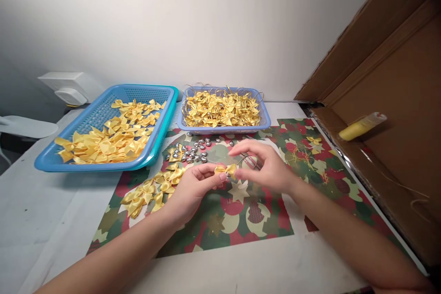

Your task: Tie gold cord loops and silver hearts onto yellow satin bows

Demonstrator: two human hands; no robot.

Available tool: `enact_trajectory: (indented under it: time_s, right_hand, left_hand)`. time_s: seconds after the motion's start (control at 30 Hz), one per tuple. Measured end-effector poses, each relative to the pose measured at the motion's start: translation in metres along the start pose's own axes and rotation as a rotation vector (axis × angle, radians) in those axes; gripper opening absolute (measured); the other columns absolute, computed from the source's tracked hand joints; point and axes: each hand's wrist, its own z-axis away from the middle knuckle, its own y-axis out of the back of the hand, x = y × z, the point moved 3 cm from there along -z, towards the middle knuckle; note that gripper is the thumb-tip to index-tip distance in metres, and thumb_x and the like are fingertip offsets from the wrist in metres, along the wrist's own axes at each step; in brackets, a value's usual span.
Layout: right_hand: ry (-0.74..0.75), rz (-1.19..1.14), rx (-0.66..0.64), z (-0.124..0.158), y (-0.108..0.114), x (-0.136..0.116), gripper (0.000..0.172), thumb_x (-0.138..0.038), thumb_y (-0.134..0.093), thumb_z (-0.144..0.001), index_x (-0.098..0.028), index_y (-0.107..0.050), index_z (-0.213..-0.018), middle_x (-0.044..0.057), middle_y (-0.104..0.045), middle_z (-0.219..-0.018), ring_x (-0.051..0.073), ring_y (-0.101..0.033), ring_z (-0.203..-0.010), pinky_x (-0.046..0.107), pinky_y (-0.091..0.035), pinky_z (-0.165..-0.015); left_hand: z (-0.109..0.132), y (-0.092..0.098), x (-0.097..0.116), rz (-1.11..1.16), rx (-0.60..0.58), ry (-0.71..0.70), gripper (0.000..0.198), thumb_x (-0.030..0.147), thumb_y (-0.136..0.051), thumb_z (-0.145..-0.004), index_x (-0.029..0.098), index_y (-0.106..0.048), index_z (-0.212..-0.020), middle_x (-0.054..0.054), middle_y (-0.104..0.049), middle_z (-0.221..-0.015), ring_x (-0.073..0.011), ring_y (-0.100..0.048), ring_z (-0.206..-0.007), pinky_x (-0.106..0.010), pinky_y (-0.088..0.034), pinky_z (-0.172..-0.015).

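Observation:
My left hand (198, 186) pinches a yellow ribbon bow (225, 170) between thumb and fingers. A small silver bead or bell shows at the bow's middle, by the thumb tip. My right hand (267, 165) is just right of the bow, index finger stretched out and thumb apart from it, close to the bow's right loop. A thin dark metal tool (243, 158) shows partly under the right palm; its kind and whether the hand touches it are unclear. Beyond the hands lie several silver heart-shaped beads (196, 150). Loose yellow bows (148, 195) lie left of my left hand.
A blue basket (44, 161) of yellow bows stands at left. A smaller basket (223, 129) at the back holds bows with gold cords. Patterned paper (220, 239) covers the table. Thread scraps (305, 158) lie at right, before a cardboard wall (389, 69) with a yellow tube (361, 127).

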Motion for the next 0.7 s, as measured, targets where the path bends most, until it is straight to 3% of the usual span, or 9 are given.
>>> enact_trajectory:
  time_s: [0.07, 0.13, 0.2, 0.27, 0.33, 0.43, 0.57, 0.7]
  right_hand:
    - [-0.128, -0.130, -0.108, -0.001, 0.005, 0.005, 0.031, -0.033, -0.068, -0.084, -0.023, -0.061, -0.113, 0.007, -0.065, -0.118, 0.021, -0.061, -0.111, 0.036, -0.051, -0.090]
    - [-0.210, -0.243, -0.301, 0.000, 0.003, 0.010, 0.034, -0.041, -0.060, -0.090, -0.024, -0.057, -0.119, 0.007, -0.065, -0.117, 0.019, -0.062, -0.109, 0.032, -0.052, -0.086]
    - [-0.271, -0.301, -0.460, 0.003, -0.003, 0.014, 0.035, -0.050, -0.049, -0.095, -0.022, -0.058, -0.113, 0.004, -0.066, -0.099, 0.016, -0.063, -0.091, 0.028, -0.052, -0.074]
    - [-0.299, -0.297, -0.526, 0.003, -0.006, 0.019, 0.041, -0.056, -0.043, -0.095, -0.019, -0.061, -0.091, 0.000, -0.059, -0.075, 0.012, -0.055, -0.068, 0.024, -0.045, -0.061]
    - [-0.298, -0.275, -0.508, 0.001, -0.005, 0.023, 0.050, -0.060, -0.047, -0.092, -0.018, -0.050, -0.066, -0.004, -0.042, -0.059, 0.009, -0.038, -0.054, 0.022, -0.033, -0.050]
    - [-0.287, -0.246, -0.382, -0.003, -0.001, 0.028, 0.057, -0.060, -0.054, -0.087, -0.020, -0.030, -0.055, -0.007, -0.026, -0.054, 0.007, -0.024, -0.050, 0.023, -0.022, -0.047]
    - [-0.286, -0.197, -0.313, -0.003, -0.005, 0.028, 0.052, -0.054, -0.052, -0.090, -0.020, -0.030, -0.056, -0.007, -0.027, -0.055, 0.008, -0.026, -0.051, 0.023, -0.023, -0.048]
    - [-0.238, -0.064, -0.305, 0.001, -0.014, 0.028, 0.046, -0.044, -0.049, -0.093, -0.019, -0.036, -0.057, -0.005, -0.039, -0.055, 0.009, -0.034, -0.054, 0.023, -0.027, -0.051]
  left_hand:
    - [0.002, 0.000, 0.003, -0.037, 0.029, -0.039, 0.025, 0.035, -0.082, -0.070, 0.017, -0.074, -0.086, -0.004, -0.073, -0.077, -0.0160, -0.067, -0.071, -0.027, -0.053, -0.069]
    - [0.005, -0.001, 0.007, -0.081, 0.032, -0.091, 0.026, 0.035, -0.082, -0.069, 0.017, -0.071, -0.085, -0.003, -0.072, -0.075, -0.0162, -0.066, -0.070, -0.027, -0.053, -0.067]
    - [0.008, -0.002, 0.012, -0.134, 0.020, -0.152, 0.024, 0.034, -0.081, -0.070, 0.017, -0.067, -0.081, -0.002, -0.068, -0.072, -0.0141, -0.063, -0.066, -0.025, -0.051, -0.064]
    - [0.009, -0.004, 0.016, -0.199, -0.007, -0.213, 0.020, 0.030, -0.078, -0.071, 0.017, -0.064, -0.079, -0.001, -0.065, -0.071, -0.0124, -0.060, -0.064, -0.022, -0.050, -0.061]
    - [0.010, -0.005, 0.017, -0.291, -0.049, -0.274, 0.015, 0.026, -0.074, -0.074, 0.017, -0.061, -0.077, -0.001, -0.064, -0.072, -0.0121, -0.059, -0.065, -0.022, -0.049, -0.061]
    - [0.013, -0.009, 0.016, -0.509, -0.137, -0.375, 0.009, 0.019, -0.067, -0.075, 0.018, -0.058, -0.073, -0.001, -0.063, -0.072, -0.0131, -0.057, -0.066, -0.024, -0.048, -0.062]
    - [0.021, -0.017, 0.012, -0.783, -0.242, -0.499, 0.008, 0.013, -0.060, -0.073, 0.018, -0.056, -0.069, 0.000, -0.063, -0.067, -0.0121, -0.056, -0.060, -0.023, -0.044, -0.058]
    - [0.029, -0.025, 0.008, -0.966, -0.322, -0.574, 0.011, 0.009, -0.057, -0.071, 0.019, -0.054, -0.072, 0.000, -0.064, -0.069, -0.0122, -0.057, -0.062, -0.021, -0.044, -0.057]
